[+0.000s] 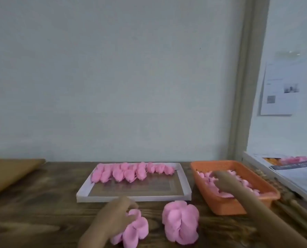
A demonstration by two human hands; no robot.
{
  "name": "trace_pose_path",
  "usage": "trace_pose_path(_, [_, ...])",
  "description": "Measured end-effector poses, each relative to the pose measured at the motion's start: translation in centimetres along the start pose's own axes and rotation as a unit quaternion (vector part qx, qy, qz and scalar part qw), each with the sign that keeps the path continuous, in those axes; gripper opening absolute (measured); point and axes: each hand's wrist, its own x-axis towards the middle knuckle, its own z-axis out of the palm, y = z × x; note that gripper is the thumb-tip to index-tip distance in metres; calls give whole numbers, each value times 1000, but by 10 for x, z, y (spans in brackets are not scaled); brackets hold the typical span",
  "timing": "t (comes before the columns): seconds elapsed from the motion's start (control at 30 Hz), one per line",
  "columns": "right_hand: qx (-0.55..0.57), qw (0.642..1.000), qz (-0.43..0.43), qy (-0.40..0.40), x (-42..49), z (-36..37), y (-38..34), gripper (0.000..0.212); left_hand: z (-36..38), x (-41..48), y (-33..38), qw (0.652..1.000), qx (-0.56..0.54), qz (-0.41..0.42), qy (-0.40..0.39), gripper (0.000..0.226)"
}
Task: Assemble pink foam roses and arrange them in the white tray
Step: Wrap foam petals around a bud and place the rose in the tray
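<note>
A white tray (pixel 185 179) lies on the wooden table, and several finished pink foam roses (pixel 127 172) line its far side. In front of it, my left hand (pixel 113 215) rests on a pile of pink foam petals (pixel 134 230), fingers curled onto it. A second stack of pink petals (pixel 180 221) stands to the right of that pile. My right hand (pixel 224 181) reaches into an orange basket (pixel 226 206) holding pink rose pieces (pixel 205 177); the blur hides whether its fingers grip one.
A brown sheet (pixel 9 174) lies at the table's left. Wooden sticks (pixel 292 206) lie right of the basket, beside papers on a white ledge (pixel 292 169). A wall stands right behind the table.
</note>
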Motion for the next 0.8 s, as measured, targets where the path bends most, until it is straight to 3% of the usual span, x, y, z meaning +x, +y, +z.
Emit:
trace_pose_path(0.07, [-49,995,27,-84,2,11,-4,45,11,7,-4,999,24,-29,-39,21])
trace_pose_path(0.13, [-9,992,46,-121,10,12,1,47,18,9,-7,998,34,-47,-28,23])
trace_pose_path(0.27, [45,987,71,-134,20,5,6,55,20,15,-8,996,20,-82,23,7])
trace_pose_path(0.37, [39,988,133,-64,18,14,11,50,21,15,-12,994,-10,-91,57,16])
trace_pose_path(0.53, [121,989,88,7,28,19,34,36,17,13,-13,989,-57,-115,71,27])
trace_pose_path(0.7, [293,941,124,114,26,6,15,17,20,13,-14,982,-70,-109,139,37])
trace_pose_path(0.8, [347,918,121,150,16,-4,-2,23,25,16,-17,977,-69,-125,155,30])
